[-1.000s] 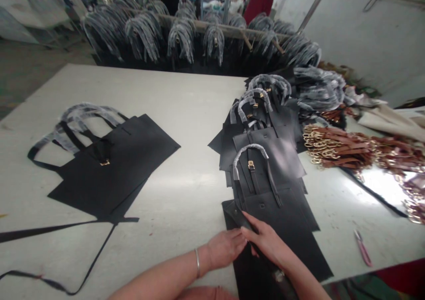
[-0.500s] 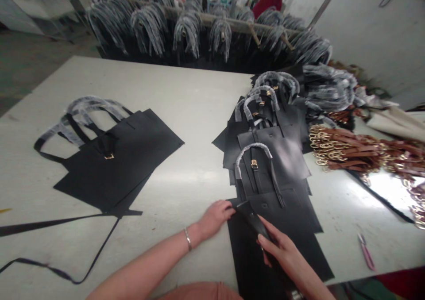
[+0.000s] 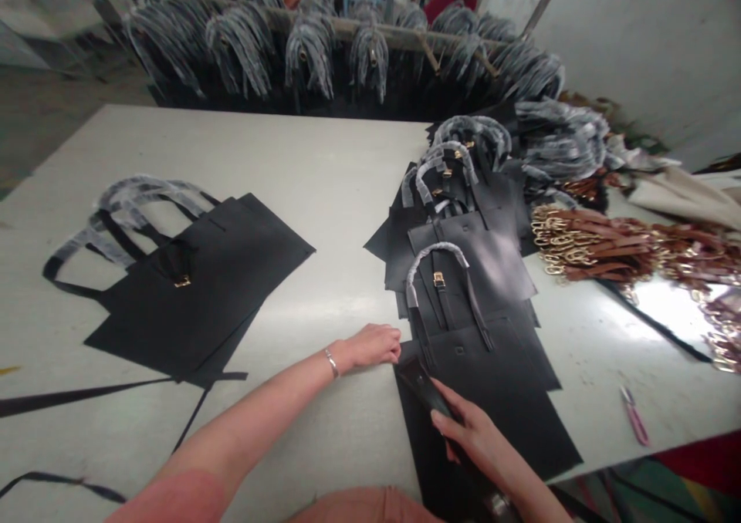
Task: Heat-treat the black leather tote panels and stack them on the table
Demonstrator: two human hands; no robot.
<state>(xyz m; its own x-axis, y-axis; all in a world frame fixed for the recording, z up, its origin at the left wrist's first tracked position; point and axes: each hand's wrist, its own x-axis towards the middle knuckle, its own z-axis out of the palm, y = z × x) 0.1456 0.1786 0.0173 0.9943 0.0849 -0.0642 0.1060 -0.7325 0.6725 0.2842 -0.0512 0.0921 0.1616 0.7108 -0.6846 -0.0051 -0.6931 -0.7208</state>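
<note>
Closed fingers of my left hand (image 3: pixel 376 345) rest at the left corner of a black panel (image 3: pixel 498 376); whatever they pinch there is too small to make out. My right hand (image 3: pixel 466 426) is wrapped round a black handheld tool (image 3: pixel 421 384), whose wide flat end lies over the panel near that corner. Just beyond the hands, a bag panel carries a plastic-wrapped handle (image 3: pixel 438 249) and a strap with a gold buckle (image 3: pixel 438 279). More such black panels overlap in a row reaching toward the back.
Black bag panels with wrapped handles (image 3: pixel 208 276) lie at the left, near loose black straps (image 3: pixel 86 396). Brown straps with gold clasps (image 3: pixel 602 245) are piled at the right, behind pink-handled snippers (image 3: pixel 635 419). Wrapped handles hang on a rack (image 3: pixel 370 29) behind the table.
My left hand has shifted slightly left and up, its fingers more curled. My right hand and the black tool have moved a little left. The whole view has shifted slightly.
</note>
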